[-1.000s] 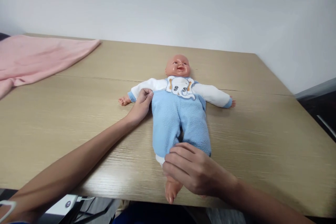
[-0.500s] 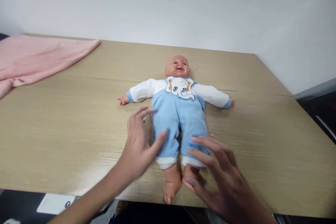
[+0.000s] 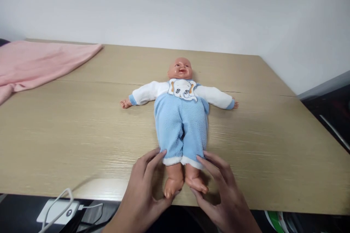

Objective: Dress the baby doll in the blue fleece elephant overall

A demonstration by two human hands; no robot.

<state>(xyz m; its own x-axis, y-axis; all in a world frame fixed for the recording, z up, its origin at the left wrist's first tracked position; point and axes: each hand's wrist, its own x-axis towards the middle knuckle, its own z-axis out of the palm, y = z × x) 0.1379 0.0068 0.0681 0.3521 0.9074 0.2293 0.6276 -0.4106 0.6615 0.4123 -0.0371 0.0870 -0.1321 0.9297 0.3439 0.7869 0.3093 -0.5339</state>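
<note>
A baby doll (image 3: 182, 116) lies on its back on the wooden table, arms spread wide and feet toward me. It wears a light blue fleece outfit with white sleeves and an elephant face on the bib. My left hand (image 3: 147, 185) curves beside the doll's leg at the left, fingertips against the trouser cuff and thumb by the foot. At the other leg, my right hand (image 3: 218, 185) does likewise, its fingertips touching the blue cloth. Both hands have fingers and thumb apart, not closed around the legs.
A pink cloth (image 3: 41, 63) is spread at the table's (image 3: 262, 145) far left. White wall rises behind. Below the front edge at left lies a white power bank (image 3: 58, 211) with a white cable (image 3: 68, 196). A dark object (image 3: 328, 116) stands past the right edge.
My left hand has drawn back from beside the doll's thigh to its lower leg. My right hand has shifted slightly to the other cuff. The doll's legs lie closer together, feet turned outward.
</note>
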